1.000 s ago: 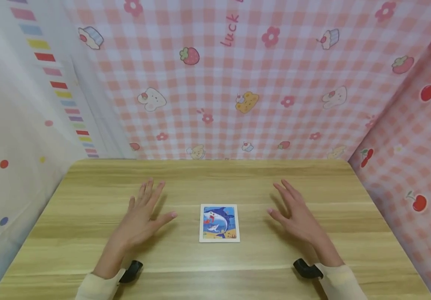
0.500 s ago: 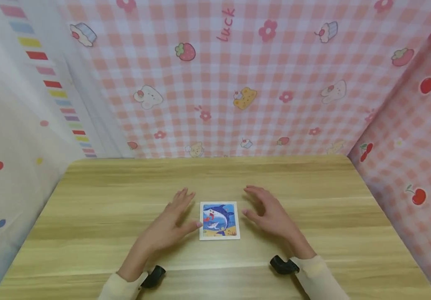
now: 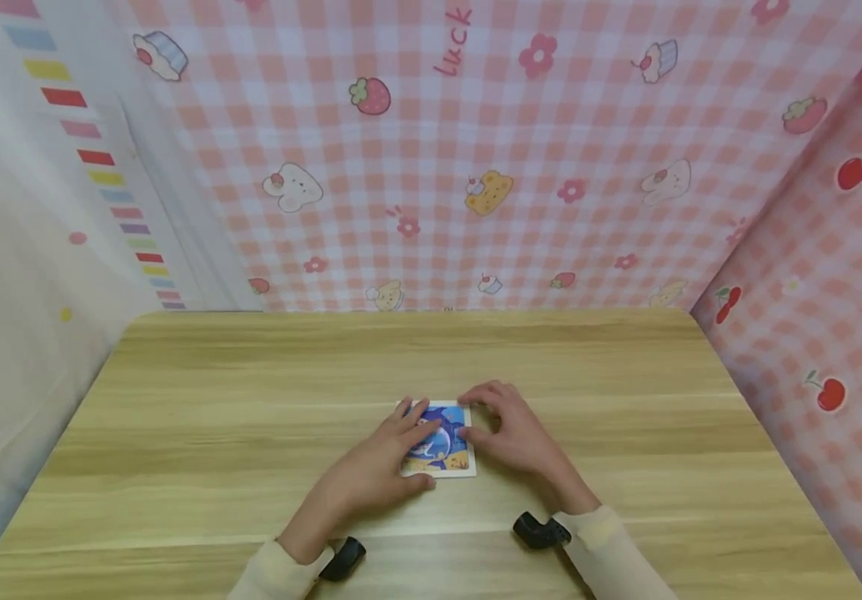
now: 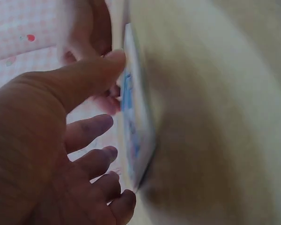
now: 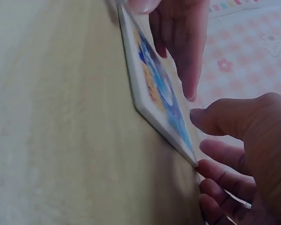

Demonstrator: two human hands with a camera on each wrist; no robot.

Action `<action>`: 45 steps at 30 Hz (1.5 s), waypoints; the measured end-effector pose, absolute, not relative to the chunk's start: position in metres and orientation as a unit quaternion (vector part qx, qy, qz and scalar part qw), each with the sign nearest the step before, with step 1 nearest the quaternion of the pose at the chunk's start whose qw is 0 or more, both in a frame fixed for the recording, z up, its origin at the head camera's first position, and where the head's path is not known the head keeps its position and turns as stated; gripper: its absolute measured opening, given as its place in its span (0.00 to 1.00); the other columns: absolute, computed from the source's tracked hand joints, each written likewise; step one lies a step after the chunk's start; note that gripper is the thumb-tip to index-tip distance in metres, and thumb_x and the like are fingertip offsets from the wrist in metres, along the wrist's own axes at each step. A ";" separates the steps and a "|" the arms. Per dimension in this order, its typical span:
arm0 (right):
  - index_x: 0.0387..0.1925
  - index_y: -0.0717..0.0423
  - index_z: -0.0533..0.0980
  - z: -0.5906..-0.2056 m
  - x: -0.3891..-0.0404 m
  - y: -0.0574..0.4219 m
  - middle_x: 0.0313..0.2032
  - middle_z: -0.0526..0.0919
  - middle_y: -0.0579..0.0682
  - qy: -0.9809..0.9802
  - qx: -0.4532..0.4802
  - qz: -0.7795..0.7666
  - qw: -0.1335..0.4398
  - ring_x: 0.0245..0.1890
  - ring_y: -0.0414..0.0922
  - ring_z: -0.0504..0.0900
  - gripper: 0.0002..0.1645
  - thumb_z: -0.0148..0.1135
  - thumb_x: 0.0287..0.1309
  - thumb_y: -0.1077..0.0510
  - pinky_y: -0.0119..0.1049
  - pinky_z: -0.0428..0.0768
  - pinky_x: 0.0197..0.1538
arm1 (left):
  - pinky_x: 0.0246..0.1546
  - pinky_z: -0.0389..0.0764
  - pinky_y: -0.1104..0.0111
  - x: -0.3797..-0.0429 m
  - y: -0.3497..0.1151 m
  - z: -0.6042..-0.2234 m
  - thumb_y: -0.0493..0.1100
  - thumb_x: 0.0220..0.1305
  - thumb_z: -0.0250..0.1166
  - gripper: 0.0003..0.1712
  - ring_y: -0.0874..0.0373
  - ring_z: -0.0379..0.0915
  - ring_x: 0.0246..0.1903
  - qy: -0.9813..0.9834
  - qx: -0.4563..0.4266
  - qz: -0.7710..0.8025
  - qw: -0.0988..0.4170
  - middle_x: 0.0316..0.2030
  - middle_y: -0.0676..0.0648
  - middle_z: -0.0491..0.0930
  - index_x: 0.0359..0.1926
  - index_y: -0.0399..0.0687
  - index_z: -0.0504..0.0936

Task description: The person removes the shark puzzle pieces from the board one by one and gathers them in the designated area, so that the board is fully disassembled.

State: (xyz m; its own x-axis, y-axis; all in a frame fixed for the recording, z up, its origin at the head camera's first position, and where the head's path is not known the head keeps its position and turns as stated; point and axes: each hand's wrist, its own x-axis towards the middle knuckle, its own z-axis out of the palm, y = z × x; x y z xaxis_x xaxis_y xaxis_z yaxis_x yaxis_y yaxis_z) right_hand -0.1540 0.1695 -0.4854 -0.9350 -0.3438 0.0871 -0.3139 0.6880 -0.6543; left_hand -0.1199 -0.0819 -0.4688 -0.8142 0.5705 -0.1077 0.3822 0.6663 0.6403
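A small square jigsaw puzzle (image 3: 448,450) lies flat on the table, with a white border and a blue sea picture of a shark-like animal. My left hand (image 3: 373,471) reaches over its left side, fingers extended above the picture and thumb by the near edge. At the right side is my right hand (image 3: 518,435), its thumb over the right edge and its fingers by the far right corner. In the right wrist view the right thumb (image 5: 215,117) hangs apart from the puzzle's surface, while a fingertip comes close to the corner; contact is unclear.
The wood-grain table (image 3: 213,400) extends to both sides. A pink checked cloth (image 3: 416,150) hangs behind it, a cherry-print cloth (image 3: 829,333) on the right and a dotted white cloth (image 3: 18,275) on the left. Black wrist devices (image 3: 539,531) sit below the hands.
Both hands have come inward from the sides to the puzzle. The left fingers now cover part of the picture, and the right hand has reached the right edge. The puzzle stays in place.
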 end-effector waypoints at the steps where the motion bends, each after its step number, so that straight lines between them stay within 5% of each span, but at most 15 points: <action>1: 0.55 0.48 0.82 -0.487 -0.153 0.169 0.57 0.80 0.46 0.919 -0.177 -0.352 0.024 0.57 0.47 0.74 0.23 0.75 0.56 0.53 0.44 0.77 0.57 | 0.79 0.53 0.43 -0.119 -0.081 -0.470 0.53 0.66 0.70 0.44 0.44 0.34 0.82 0.902 0.266 0.301 0.155 0.83 0.48 0.45 0.78 0.54 0.63; 14: 0.50 0.49 0.84 -0.490 -0.153 0.172 0.56 0.81 0.46 0.922 -0.183 -0.340 -0.001 0.55 0.46 0.74 0.20 0.77 0.54 0.55 0.43 0.77 0.55 | 0.79 0.59 0.48 -0.111 -0.073 -0.477 0.54 0.72 0.63 0.37 0.44 0.45 0.81 0.925 0.301 0.211 0.099 0.82 0.44 0.50 0.77 0.55 0.65; 20: 0.49 0.51 0.84 -0.491 -0.154 0.167 0.56 0.82 0.47 0.919 -0.210 -0.332 -0.010 0.54 0.47 0.75 0.19 0.76 0.55 0.54 0.44 0.78 0.55 | 0.78 0.59 0.47 -0.108 -0.079 -0.477 0.54 0.75 0.60 0.34 0.41 0.45 0.81 0.929 0.311 0.179 0.089 0.81 0.41 0.50 0.78 0.61 0.65; 45: 0.47 0.57 0.86 -0.482 -0.151 0.160 0.54 0.83 0.48 0.939 -0.210 -0.271 -0.029 0.54 0.47 0.77 0.16 0.73 0.58 0.56 0.46 0.81 0.62 | 0.77 0.60 0.43 -0.103 -0.069 -0.475 0.53 0.76 0.58 0.31 0.37 0.48 0.80 0.934 0.314 0.155 0.069 0.80 0.40 0.55 0.76 0.57 0.68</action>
State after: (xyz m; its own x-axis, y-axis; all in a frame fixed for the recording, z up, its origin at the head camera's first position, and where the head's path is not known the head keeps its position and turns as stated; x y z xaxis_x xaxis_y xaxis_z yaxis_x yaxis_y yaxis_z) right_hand -0.1508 0.1597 -0.4820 -0.9105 -0.3778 0.1680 -0.4092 0.7651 -0.4972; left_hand -0.1033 -0.0694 -0.4751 -0.7928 0.6087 -0.0315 0.5661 0.7544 0.3322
